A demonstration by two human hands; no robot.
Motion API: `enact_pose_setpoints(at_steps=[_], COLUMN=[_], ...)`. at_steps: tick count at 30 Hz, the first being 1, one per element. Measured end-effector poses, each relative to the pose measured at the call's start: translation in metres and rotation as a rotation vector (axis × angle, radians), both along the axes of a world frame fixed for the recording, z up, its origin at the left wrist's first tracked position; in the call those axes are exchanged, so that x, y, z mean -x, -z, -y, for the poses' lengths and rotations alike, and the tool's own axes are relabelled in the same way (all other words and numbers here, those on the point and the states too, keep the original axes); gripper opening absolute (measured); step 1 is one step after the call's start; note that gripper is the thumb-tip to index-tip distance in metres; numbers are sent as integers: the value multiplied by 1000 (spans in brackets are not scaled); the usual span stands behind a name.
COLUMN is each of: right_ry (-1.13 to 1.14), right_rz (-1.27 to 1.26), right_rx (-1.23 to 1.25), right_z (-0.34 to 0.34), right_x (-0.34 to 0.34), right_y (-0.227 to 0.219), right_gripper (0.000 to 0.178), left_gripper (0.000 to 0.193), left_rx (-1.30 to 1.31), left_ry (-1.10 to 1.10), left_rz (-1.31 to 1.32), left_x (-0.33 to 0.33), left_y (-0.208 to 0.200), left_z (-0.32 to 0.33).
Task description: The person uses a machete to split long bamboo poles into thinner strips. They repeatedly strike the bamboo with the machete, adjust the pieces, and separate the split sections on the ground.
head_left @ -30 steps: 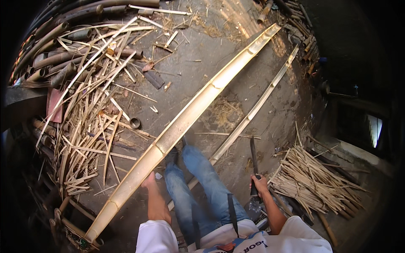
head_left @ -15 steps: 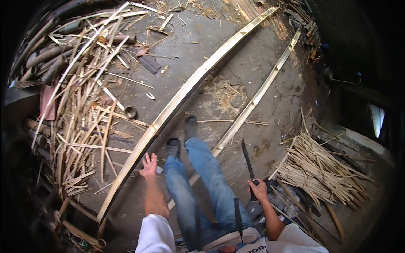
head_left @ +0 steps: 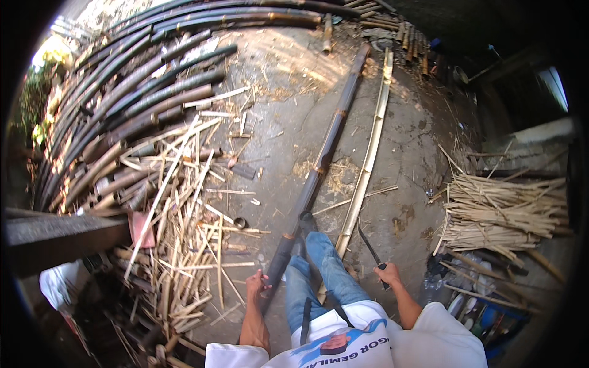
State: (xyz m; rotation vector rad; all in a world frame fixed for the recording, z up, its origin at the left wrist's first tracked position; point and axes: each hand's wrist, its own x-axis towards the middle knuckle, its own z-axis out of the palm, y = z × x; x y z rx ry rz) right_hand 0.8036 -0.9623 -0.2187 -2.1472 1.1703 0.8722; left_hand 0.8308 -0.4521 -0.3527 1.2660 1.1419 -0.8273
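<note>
A long dark bamboo length (head_left: 325, 153) runs from beside my legs to the far side, its dark outer face up. My left hand (head_left: 256, 285) is at its near end, on the left, with loosely bent fingers apart and nothing in them; whether the fingertips touch the bamboo I cannot tell. In my right hand (head_left: 389, 273) is the handle of a machete (head_left: 369, 248), its dark blade pointing forward and left. Right of the dark bamboo lies a split bamboo half (head_left: 370, 153), pale hollow side up, its near end hidden by my legs.
Loose bamboo strips (head_left: 184, 264) are heaped on the left, with dark bamboo poles (head_left: 141, 92) stacked beyond. A pile of pale strips (head_left: 503, 211) lies at right, above plastic bottles and clutter (head_left: 475, 285). A short bamboo ring (head_left: 240, 223) sits on the floor.
The left bamboo length has turned from pale inner face up to dark outer face up. My left hand's spread fingers have bent. The view has tipped up, showing more of the far poles.
</note>
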Motion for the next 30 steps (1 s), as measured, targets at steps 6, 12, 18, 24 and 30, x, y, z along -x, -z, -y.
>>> enact_pose_setpoints(at_steps=[6,12,18,24,30], right_ry=[-92,123,361,342,273], right_rz=[-3,127,-78,-23,-5], right_rx=[-3,178,80,-33,-41], right_z=[1,21,12,39,64], right_x=[2,70,76,61,-19], right_y=[-12,32,-2,36,35], right_gripper=[51,28,58,79,61], left_gripper=[39,36,40,37,34], left_rx=[-118,-55,11,-67,-88], left_ry=[-205,-103,253,525,515], left_rz=[314,369,322,77,133], left_x=[-99,-161,-140,-110,-161], left_y=[-58,-94,-92,-132,-153], left_z=[-43,-15,20,27,71])
